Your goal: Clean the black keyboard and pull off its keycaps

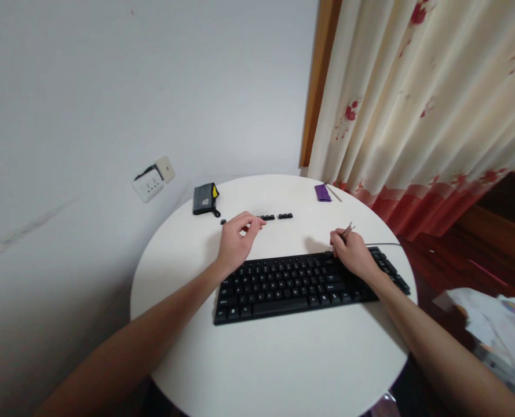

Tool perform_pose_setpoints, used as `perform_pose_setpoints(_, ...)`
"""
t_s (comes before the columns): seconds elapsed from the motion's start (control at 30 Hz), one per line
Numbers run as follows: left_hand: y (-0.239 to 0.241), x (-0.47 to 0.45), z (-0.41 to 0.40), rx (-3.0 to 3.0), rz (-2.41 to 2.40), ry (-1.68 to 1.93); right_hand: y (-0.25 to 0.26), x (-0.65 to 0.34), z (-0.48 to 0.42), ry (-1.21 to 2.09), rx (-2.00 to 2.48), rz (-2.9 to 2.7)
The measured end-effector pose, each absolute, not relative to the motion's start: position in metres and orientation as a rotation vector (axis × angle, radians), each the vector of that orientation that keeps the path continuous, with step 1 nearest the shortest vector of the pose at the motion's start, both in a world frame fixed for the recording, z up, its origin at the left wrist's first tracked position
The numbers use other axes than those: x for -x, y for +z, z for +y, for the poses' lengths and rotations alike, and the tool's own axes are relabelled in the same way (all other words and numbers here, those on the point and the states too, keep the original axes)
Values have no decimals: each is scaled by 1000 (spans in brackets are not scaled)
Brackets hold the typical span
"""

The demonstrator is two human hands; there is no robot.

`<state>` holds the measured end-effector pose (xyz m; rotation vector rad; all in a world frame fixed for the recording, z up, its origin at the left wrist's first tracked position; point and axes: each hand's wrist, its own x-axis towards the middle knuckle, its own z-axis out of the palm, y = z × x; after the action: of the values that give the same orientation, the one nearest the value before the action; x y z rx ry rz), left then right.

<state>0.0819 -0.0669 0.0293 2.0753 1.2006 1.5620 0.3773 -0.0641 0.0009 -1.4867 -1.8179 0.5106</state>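
Observation:
A black keyboard (278, 286) lies across the white round table. Beyond it, several loose black keycaps (285, 216) stand in a row. My left hand (238, 237) is over the left part of that row, thumb and fingers brought together in a pinch; whether a keycap is between the fingertips cannot be made out. My right hand (348, 250) is closed around thin tweezers (348, 230), whose two prongs stick up past the fingers. This hand is over the right part of the keyboard's back edge and hides some of its keys.
A grey pouch (204, 198) with a yellow inside sits at the table's back left. A purple cloth pouch (322, 193) and a slim stick (334, 193) lie at the back right. The keyboard cable (383, 244) runs right. Wall and curtain (396, 116) border the table.

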Motion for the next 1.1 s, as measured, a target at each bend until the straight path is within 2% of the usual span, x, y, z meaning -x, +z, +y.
perform_pose_setpoints(1.1, 28, -84, -67, -2082, 1185, 1544, -8, -388, -52, 773, 1425, -1478)
